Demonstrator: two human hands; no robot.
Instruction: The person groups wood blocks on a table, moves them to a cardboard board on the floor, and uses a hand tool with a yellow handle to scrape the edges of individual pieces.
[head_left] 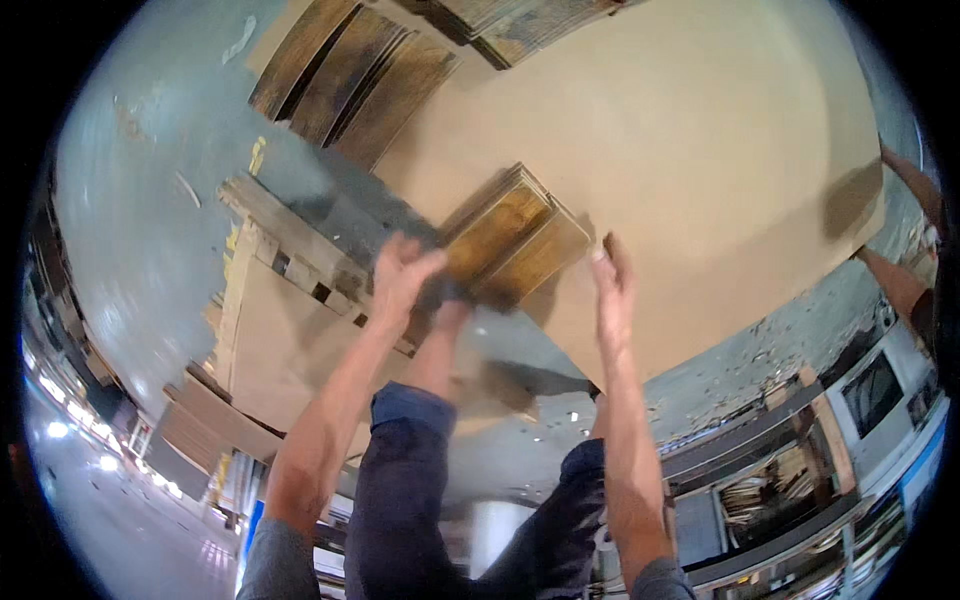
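While both forearms reach far from the lower edge, the left hand (pixel 400 275) lies with fingers spread and bent over the left near corner of a stack of brown wood-grain planks (pixel 510 240). Right hand (pixel 612 285) is open, fingers straight, edge-on at the stack's right near corner, touching or just beside it; cannot tell which. Stack rests on a large tan sheet of board (pixel 700 150), near its near edge. More dark planks (pixel 350 80) lie far left on the sheet. A wooden pallet (pixel 290 250) sits to the left on the grey floor (pixel 130 200). Another person's arm (pixel 900 280) shows at far right.
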